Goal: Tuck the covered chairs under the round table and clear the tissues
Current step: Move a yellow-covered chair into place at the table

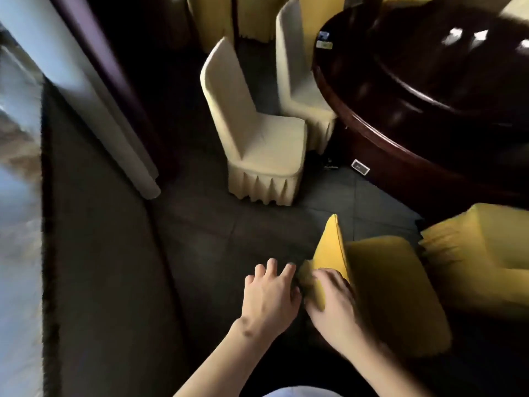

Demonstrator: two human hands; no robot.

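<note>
A yellow covered chair (383, 285) stands right below me, its back top between my hands. My right hand (332, 305) grips the top of that chair's back. My left hand (269, 293) hovers beside it with fingers spread, its fingertips near the cover. The dark round table (400, 121) fills the upper right. A cream covered chair (257, 138) stands pulled out on the floor, and a second cream chair (297, 75) sits against the table's edge. Another yellow chair (481, 253) is at the right. The view is blurred.
A small packet (360, 167) lies on the floor by the table's base, and another small packet (325, 41) lies on the table's rim. Pale curtains (94, 90) hang at the left. More yellow chairs (217, 18) stand at the back. Dark tiled floor lies between the chairs.
</note>
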